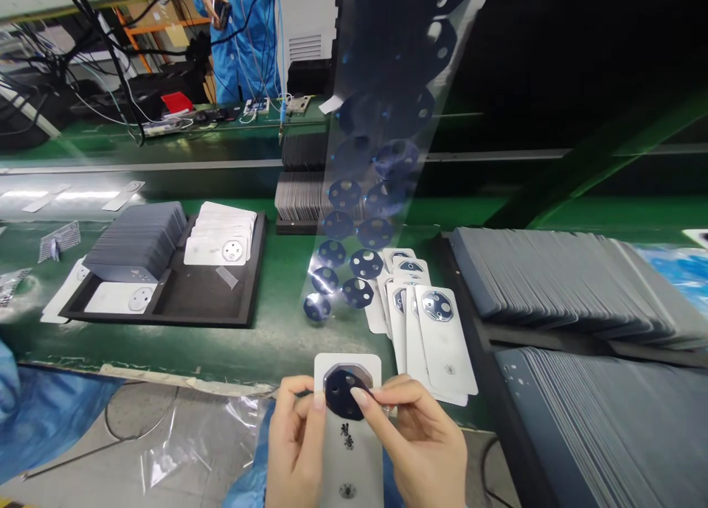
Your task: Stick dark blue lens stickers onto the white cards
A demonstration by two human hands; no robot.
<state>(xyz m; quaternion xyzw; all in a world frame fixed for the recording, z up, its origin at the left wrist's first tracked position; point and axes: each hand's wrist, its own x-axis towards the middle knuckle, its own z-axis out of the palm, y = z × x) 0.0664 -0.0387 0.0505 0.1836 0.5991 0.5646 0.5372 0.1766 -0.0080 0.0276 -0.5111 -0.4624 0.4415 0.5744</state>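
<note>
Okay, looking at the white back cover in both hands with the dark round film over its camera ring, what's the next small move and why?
Probably press the dark round film down flat onto the camera ring. The left hand steadies the white cover, the right hand has thumb and forefinger on the film's edge, and the film sits slightly off the ring toward the lower left, so a small nudge first seems wise.

Two dark brush-style characters printed down the middle of the white card [348, 434], too small to read for sure; a small round dark mark near its lower end, unreadable.
</note>
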